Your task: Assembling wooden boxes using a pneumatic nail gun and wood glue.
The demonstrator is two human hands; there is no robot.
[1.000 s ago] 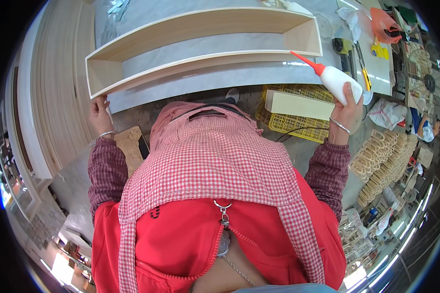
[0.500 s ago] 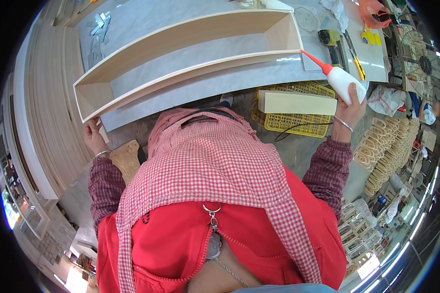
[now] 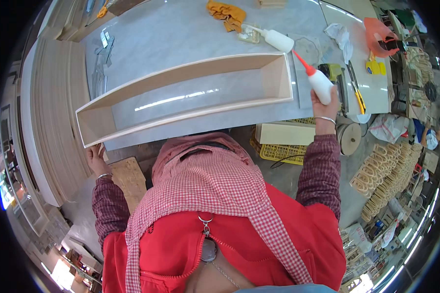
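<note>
A long, shallow rectangular wooden frame [image 3: 181,113] lies on the grey worktable [image 3: 156,29], its near-left corner at the table's front edge. My left hand [image 3: 97,158] is closed at that corner, fingertips against the wood; a pale sliver beside the fingers is too small to name. In my right hand [image 3: 326,106] is a white squeeze glue bottle [image 3: 321,87] with a red pointed nozzle. It tilts up to the left. The nozzle tip is by the frame's far right corner; whether it touches the wood I cannot tell.
Behind the frame lie a second white bottle [image 3: 278,40] and an orange cloth [image 3: 227,14]. To the right are a green-and-black power tool [image 3: 331,72] and a yellow utility knife [image 3: 360,100]. Stacked boards [image 3: 58,117] stand left. A yellow crate [image 3: 283,153] sits below the table edge.
The glue bottle has moved left and slightly down, its nozzle going from the near right corner to the far right one. The view has shifted, showing more of the table's back.
</note>
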